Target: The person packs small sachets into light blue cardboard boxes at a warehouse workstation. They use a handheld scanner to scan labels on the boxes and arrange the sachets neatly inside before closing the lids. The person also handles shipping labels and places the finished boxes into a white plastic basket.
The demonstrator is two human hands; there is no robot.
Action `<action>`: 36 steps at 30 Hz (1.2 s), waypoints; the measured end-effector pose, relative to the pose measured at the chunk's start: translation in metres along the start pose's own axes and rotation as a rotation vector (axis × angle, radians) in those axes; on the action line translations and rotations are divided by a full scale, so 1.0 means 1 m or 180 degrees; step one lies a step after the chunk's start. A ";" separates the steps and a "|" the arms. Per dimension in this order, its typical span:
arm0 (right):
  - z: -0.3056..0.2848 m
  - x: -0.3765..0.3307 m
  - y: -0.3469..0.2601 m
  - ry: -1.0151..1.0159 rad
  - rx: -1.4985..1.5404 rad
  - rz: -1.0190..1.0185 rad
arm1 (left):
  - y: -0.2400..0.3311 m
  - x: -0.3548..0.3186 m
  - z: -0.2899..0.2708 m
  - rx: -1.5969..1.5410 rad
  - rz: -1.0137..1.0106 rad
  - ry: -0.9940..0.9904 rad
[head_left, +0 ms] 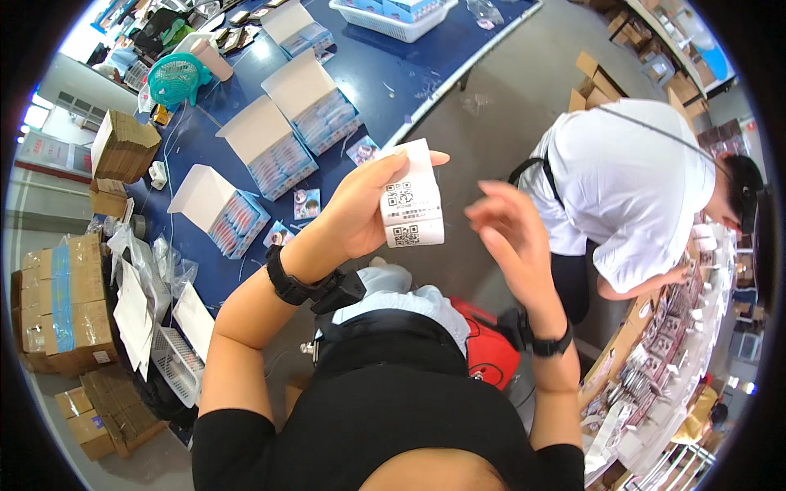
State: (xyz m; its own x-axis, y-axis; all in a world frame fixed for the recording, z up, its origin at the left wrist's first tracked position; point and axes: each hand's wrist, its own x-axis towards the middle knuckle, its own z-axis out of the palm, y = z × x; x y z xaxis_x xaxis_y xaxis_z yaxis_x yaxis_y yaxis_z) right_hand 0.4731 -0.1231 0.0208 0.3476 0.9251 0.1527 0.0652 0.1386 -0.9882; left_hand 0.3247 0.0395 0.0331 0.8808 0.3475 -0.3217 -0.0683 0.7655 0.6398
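Observation:
My left hand (354, 211) is closed around a strip of white labels (419, 214) printed with square black codes, held up in front of my body. The fingers reach behind the strip, and a fingertip shows past its right edge. To its right, my right hand (517, 241) is raised with thumb and fingers apart, holding nothing; its fingertips are slightly smeared by motion. A gap separates it from the labels. Both wrists wear black straps with a small device. Just beyond my left hand, a small picture card (362, 150) lies on the blue table (391, 78).
Open display boxes (282, 159) filled with light-blue packets stand on the table at left, near a teal fan (175, 79). A white basket (401, 26) sits farther back. Cardboard boxes (74, 303) are stacked far left. A person in white (630, 184) bends over a crowded table at right.

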 end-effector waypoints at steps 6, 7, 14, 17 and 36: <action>0.065 0.116 -0.003 -0.0504 0.0046 0.0236 | 0.046 0.002 -0.023 0.0147 0.0624 0.0650; 0.073 0.127 0.001 -0.0527 0.0196 0.0255 | 0.051 -0.001 -0.029 0.0179 0.0741 0.0778; 0.106 0.179 0.016 -0.0955 -0.0786 -0.0656 | 0.077 -0.007 -0.074 0.0827 0.1197 0.0887; 0.121 0.199 0.012 -0.0531 -0.1345 -0.1238 | 0.092 0.011 -0.083 0.0660 0.1415 0.1151; 0.127 0.676 0.149 -0.1315 0.0207 -0.0510 | 0.161 -0.032 -0.125 0.0037 0.3739 0.4675</action>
State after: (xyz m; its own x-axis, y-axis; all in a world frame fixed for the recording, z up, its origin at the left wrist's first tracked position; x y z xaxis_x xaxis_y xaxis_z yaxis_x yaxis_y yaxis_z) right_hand 0.5990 0.5675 -0.0250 -0.0658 0.9518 0.2994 0.0242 0.3015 -0.9532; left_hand 0.2271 0.2191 0.0587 -0.6557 0.7543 -0.0329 -0.2509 -0.1766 0.9518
